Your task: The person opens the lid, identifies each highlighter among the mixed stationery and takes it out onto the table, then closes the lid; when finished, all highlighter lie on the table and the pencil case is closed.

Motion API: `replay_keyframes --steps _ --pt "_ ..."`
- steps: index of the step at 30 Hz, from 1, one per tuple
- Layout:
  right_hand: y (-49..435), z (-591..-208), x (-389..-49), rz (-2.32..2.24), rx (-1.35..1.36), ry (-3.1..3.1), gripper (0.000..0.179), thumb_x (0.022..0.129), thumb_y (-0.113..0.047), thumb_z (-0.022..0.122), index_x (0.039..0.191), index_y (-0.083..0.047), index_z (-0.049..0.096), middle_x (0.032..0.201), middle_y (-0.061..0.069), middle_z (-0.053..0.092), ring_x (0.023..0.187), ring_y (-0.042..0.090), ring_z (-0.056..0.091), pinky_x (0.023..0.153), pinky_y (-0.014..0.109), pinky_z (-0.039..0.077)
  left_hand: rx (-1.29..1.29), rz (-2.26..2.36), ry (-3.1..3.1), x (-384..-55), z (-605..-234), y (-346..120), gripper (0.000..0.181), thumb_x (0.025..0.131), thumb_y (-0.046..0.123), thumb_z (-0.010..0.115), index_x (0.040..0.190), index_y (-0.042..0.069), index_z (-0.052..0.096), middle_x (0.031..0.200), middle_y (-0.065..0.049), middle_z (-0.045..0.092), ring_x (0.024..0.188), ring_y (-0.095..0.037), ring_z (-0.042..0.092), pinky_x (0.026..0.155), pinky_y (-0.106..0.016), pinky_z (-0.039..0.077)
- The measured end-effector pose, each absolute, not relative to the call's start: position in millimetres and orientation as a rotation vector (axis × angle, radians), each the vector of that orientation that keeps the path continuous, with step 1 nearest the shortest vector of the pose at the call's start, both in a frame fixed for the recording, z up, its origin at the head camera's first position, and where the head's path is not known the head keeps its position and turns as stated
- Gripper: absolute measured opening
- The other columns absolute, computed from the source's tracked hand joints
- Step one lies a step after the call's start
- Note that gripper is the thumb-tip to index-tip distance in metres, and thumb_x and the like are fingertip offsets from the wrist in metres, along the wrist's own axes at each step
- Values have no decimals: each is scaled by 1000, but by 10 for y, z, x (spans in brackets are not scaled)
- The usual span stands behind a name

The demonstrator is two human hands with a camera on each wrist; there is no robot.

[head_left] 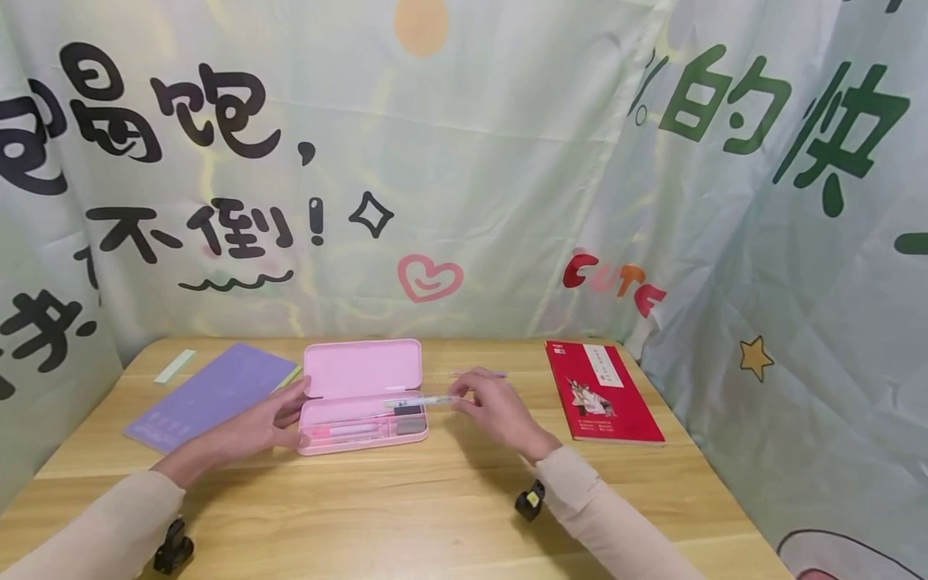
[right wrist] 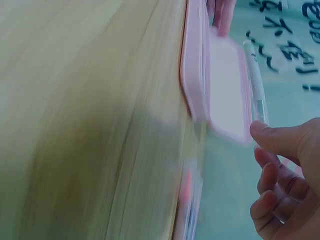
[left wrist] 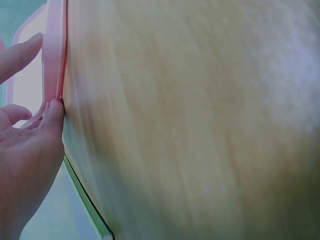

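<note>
A pink pencil case (head_left: 362,369) lies with its lid raised at the back and several pens in its tray. My left hand (head_left: 268,423) holds the case's left end, thumb at the front corner and fingers by the lid; the left wrist view has the thumb (left wrist: 55,112) against the case's edge. Between thumb and fingertips, my right hand (head_left: 500,407) pinches a pale pen (head_left: 424,400). Its barrel points left across the right part of the open tray. In the right wrist view the white pen (right wrist: 256,77) sticks out beyond the thumb tip.
Left of the case lies a purple notebook (head_left: 217,395), with a pale green strip (head_left: 175,366) beyond it. A red book (head_left: 605,395) rests at the right. Partly behind my right hand is another pen (head_left: 498,374) on the wooden table (head_left: 406,515). Printed curtains (head_left: 493,177) hang around.
</note>
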State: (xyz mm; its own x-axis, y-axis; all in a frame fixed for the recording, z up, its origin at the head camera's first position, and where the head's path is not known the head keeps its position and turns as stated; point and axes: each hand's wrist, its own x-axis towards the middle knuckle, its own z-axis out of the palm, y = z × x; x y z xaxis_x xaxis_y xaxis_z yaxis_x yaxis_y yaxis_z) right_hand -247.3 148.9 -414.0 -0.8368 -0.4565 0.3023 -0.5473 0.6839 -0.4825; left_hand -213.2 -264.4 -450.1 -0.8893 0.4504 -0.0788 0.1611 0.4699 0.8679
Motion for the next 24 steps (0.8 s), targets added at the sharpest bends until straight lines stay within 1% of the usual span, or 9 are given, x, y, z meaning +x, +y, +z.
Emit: replay_keyframes --steps 3,5,9,15,18,20,24 --pt "1698 -4150 -2504 880 756 -2768 7 98 -17 83 105 -17 80 112 0 76 74 7 52 67 22 47 529 1385 2427 -2133 -4500 -2655 111 100 18 78 172 -5 -3 172 -42 19 155 -60 35 122 -64 39" --pt "1835 -4166 -2512 877 715 -2800 7 99 -17 82 104 -17 79 107 -2 73 77 8 54 69 23 49 537 1386 2424 -2137 -4501 -2658 111 100 18 78 172 -5 -3 172 -42 18 155 -60 36 122 -63 40" --pt "2077 -4224 -2503 857 650 -2853 9 99 -16 82 107 -17 79 105 -4 70 84 9 57 74 25 53 541 1394 2419 -2148 -4514 -2665 110 100 18 78 172 -6 -3 172 -43 18 155 -60 36 122 -62 39" --pt "2311 -4290 -2473 840 576 -2889 12 98 -14 83 108 -15 79 103 -3 71 84 12 57 73 24 53 535 1386 2424 -2161 -4510 -2675 110 100 18 78 172 -5 -3 172 -42 19 154 -60 36 122 -64 39" --pt "2363 -4328 -2482 835 548 -2909 11 98 -13 83 107 -14 78 103 -2 71 86 12 59 75 24 55 532 1393 2419 -2162 -4504 -2675 110 100 18 78 172 -5 -3 173 -42 18 154 -61 36 122 -65 39" --pt "2385 -4356 -2494 839 521 -2928 11 98 -12 83 107 -14 78 104 -2 71 89 12 61 79 26 58 533 1389 2421 -2163 -4503 -2676 110 101 18 78 172 -5 -3 172 -42 18 154 -61 36 122 -65 39" --pt "2406 -4407 -2525 852 483 -2953 12 97 -9 83 107 -12 79 107 1 73 96 13 65 90 36 64 533 1385 2419 -2164 -4511 -2676 110 101 18 78 172 -5 -3 172 -42 18 154 -61 36 123 -65 38"
